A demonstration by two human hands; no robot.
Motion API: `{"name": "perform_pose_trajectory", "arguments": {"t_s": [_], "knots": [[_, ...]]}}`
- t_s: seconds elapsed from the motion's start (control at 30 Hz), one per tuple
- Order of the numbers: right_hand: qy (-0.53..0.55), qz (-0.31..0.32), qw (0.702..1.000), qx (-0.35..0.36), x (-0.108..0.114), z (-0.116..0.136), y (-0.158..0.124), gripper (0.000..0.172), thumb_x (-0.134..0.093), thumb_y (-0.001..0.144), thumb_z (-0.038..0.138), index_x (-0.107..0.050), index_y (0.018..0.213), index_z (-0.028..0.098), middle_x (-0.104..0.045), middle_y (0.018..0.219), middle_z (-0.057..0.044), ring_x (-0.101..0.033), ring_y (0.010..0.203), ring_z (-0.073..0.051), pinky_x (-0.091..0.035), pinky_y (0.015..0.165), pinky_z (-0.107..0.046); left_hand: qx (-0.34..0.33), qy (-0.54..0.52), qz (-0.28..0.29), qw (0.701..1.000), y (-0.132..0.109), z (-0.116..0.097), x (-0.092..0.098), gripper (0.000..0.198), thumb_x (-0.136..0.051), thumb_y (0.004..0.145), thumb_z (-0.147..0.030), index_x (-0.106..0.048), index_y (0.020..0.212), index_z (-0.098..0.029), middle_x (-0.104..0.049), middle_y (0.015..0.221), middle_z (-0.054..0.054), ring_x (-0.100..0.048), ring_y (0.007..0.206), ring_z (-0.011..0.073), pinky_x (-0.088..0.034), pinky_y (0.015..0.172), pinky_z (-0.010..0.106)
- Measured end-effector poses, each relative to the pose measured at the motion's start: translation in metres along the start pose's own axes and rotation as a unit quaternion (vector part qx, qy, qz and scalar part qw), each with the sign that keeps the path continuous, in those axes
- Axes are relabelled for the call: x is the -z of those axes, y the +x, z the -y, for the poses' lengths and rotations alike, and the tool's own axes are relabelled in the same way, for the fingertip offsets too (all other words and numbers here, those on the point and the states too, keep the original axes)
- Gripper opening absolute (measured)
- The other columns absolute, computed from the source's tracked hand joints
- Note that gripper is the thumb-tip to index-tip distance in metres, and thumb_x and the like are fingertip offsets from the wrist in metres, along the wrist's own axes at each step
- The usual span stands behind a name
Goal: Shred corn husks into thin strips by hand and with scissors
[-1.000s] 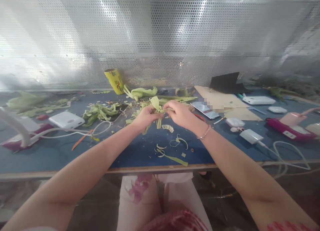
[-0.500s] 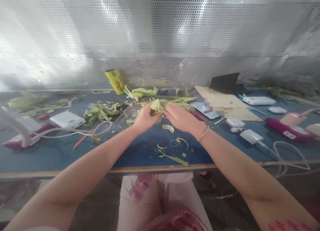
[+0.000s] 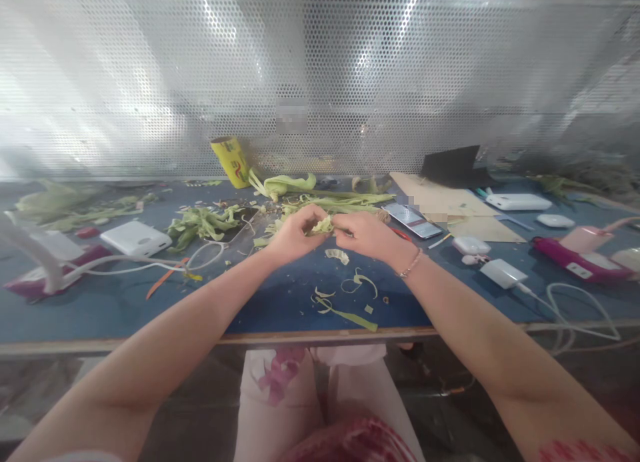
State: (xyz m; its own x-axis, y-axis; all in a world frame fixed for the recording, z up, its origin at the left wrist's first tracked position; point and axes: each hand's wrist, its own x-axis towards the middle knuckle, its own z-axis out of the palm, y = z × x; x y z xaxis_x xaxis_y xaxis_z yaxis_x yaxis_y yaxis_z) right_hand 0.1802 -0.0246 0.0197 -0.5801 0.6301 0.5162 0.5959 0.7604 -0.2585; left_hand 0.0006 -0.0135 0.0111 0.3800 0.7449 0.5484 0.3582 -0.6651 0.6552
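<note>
My left hand (image 3: pixel 294 235) and my right hand (image 3: pixel 364 235) meet above the middle of the blue table (image 3: pixel 280 302). Both are closed on a small folded piece of pale green leaf strip (image 3: pixel 324 225), pinched between their fingertips. A beaded bracelet (image 3: pixel 410 267) sits on my right wrist. Below the hands lie curled leaf scraps (image 3: pixel 345 302) on the table. More long green leaves (image 3: pixel 300 185) are heaped just behind the hands.
A yellow can (image 3: pixel 229 161) leans at the back by the perforated metal wall (image 3: pixel 320 82). A phone (image 3: pixel 414 220), white power banks (image 3: pixel 134 238) (image 3: pixel 518 201), a charger (image 3: pixel 502 273) with cables and a pink device (image 3: pixel 580 259) lie around. Leaf piles (image 3: pixel 200 223) sit left.
The hanging leaf strip has been folded up into a small bundle between my fingers. Both hands have drawn a little closer together and slightly nearer to me.
</note>
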Motion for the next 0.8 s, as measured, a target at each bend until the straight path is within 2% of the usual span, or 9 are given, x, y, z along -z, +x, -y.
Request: {"name": "perform_pose_trajectory", "arguments": {"t_s": [0.23,0.33,0.43,0.57,0.8], "knots": [[0.028,0.020,0.999,-0.011,0.003,0.000,-0.001,0.018,-0.042,0.080,0.018,-0.042,0.063,0.019,-0.043,0.058,0.003,-0.034,0.053,-0.010,-0.025,0.055,-0.025,-0.018,-0.033,0.018,0.999,-0.002,0.007,0.000,0.021,-0.061,0.069,-0.025,-0.052,0.087,-0.019,-0.054,0.082,0.001,-0.048,0.070,0.0111,-0.040,0.066,0.024],[0.046,0.023,0.999,-0.012,0.002,-0.002,0.000,0.019,-0.040,0.085,0.022,-0.043,0.066,0.019,-0.046,0.061,0.002,-0.037,0.054,-0.010,-0.027,0.055,-0.025,-0.045,-0.032,0.017,0.998,-0.002,0.003,0.003,0.024,-0.061,0.069,-0.023,-0.052,0.091,-0.019,-0.054,0.088,0.003,-0.050,0.078,0.0132,-0.041,0.071,0.025],[0.057,0.023,0.998,-0.014,-0.001,-0.004,0.002,0.021,-0.038,0.087,0.024,-0.040,0.067,0.020,-0.047,0.061,0.002,-0.039,0.055,-0.010,-0.028,0.055,-0.025,-0.067,0.011,-0.024,0.997,-0.001,-0.003,0.004,0.025,-0.064,0.066,-0.025,-0.054,0.089,-0.018,-0.054,0.089,0.004,-0.050,0.085,0.0162,-0.041,0.076,0.028],[0.045,0.014,0.999,-0.023,-0.005,-0.004,0.002,0.021,-0.039,0.086,0.023,-0.037,0.065,0.020,-0.044,0.060,0.003,-0.037,0.054,-0.010,-0.026,0.054,-0.025,-0.051,0.064,-0.090,0.993,0.000,-0.005,0.001,0.011,-0.062,0.070,-0.026,-0.057,0.075,-0.017,-0.055,0.077,0.003,-0.050,0.079,0.0159,-0.040,0.076,0.029],[0.076,0.024,0.997,-0.022,-0.007,-0.003,0.002,0.020,-0.040,0.086,0.026,-0.042,0.067,0.018,-0.044,0.060,0.003,-0.038,0.055,-0.009,-0.026,0.054,-0.023,-0.041,0.061,-0.077,0.994,0.000,0.001,-0.001,0.010,-0.055,0.075,-0.023,-0.061,0.074,-0.015,-0.059,0.074,0.003,-0.053,0.069,0.0131,-0.042,0.064,0.026]]}}
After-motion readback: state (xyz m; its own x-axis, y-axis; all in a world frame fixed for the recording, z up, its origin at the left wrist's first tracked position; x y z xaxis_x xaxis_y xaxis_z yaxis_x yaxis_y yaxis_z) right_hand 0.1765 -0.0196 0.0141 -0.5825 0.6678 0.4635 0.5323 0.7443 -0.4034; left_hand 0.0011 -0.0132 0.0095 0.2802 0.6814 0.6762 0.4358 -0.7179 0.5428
